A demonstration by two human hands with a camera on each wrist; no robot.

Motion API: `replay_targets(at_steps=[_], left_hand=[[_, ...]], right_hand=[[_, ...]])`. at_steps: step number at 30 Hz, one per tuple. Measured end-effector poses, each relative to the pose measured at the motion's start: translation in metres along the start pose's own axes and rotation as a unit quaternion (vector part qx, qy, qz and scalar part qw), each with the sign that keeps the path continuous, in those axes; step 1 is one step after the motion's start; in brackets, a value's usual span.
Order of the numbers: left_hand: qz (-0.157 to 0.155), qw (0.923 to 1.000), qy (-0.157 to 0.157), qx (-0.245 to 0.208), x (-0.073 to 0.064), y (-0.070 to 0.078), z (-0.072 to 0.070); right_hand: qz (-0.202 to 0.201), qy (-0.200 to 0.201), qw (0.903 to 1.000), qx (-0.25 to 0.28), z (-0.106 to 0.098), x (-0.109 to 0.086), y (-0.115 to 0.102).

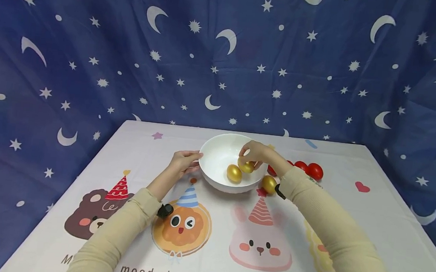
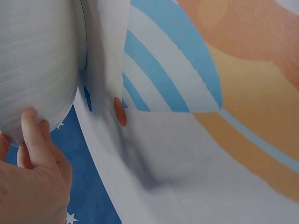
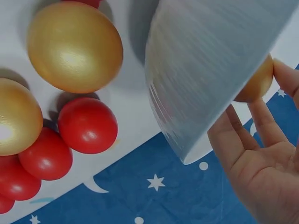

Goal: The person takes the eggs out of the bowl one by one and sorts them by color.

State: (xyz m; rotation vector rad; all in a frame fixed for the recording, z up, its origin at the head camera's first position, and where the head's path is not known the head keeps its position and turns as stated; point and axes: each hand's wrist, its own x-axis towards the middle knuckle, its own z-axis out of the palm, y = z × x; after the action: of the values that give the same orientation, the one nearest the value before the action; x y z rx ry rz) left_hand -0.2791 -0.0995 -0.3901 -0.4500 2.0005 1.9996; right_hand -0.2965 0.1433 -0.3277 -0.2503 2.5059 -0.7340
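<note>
A white bowl [image 1: 216, 155] stands near the far side of the table. My left hand [image 1: 183, 162] holds it by the left rim, thumb on top and fingers beneath, and in the left wrist view those fingertips press the outer wall of the bowl [image 2: 37, 65]. Over the bowl's right half, my right hand [image 1: 256, 151] pinches a golden egg [image 1: 246, 166]. In the right wrist view, this egg [image 3: 258, 84] shows partly behind the rim. Another golden egg [image 1: 234, 173] lies inside, just left of the held one.
Right of the bowl, a golden egg [image 1: 269, 184] lies on the table, partly behind the right wrist. Several red eggs [image 1: 315, 171] sit farther right, and the right wrist view shows two golden eggs [image 3: 74, 46] beside them. A printed white cloth [image 1: 219, 221] covers the table.
</note>
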Motion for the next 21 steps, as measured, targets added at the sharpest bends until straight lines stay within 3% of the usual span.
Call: replay_targets(at_steps=[9,21], left_hand=[[-0.004,1.0000,-0.003,-0.002,0.000,0.002,-0.002],[0.002,0.9999,-0.012,-0.001,0.001,0.001,-0.003]], right_hand=[[-0.017,0.064,0.9977,0.014,0.002,-0.006,-0.001],[-0.065,0.077,0.9938,0.049,-0.002,-0.013,0.011]])
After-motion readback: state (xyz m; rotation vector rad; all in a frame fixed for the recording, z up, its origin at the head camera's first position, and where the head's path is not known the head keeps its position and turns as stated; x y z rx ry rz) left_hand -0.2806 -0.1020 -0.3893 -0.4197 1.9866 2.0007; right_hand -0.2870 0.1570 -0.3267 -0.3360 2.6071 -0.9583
